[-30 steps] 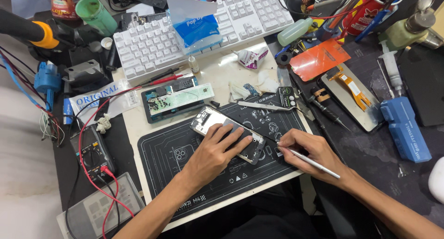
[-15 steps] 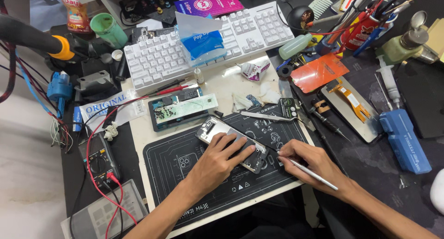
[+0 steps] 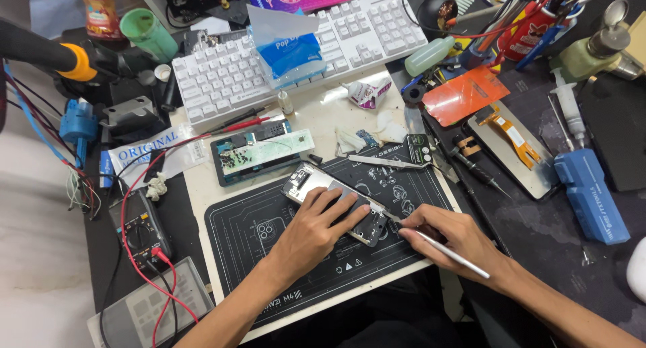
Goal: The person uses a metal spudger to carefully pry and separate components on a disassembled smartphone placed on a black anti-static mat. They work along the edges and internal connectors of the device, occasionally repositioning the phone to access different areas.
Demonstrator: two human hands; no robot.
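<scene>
We are pressing our left hand point(image 3: 316, 230) flat on the opened phone point(image 3: 334, 202) on the black mat point(image 3: 269, 233), while our right hand point(image 3: 447, 237) is pinching a thin metal tool point(image 3: 441, 249) in a closed grip.

The left hand point(image 3: 316, 227) lies palm down, its fingers point(image 3: 346, 206) spread flat and pointing far and right, the forearm running back to the near left. The right hand point(image 3: 451, 237) sits just right of it, fingers pinched in a pen-like grip, forearm stretching to the near right.
</scene>
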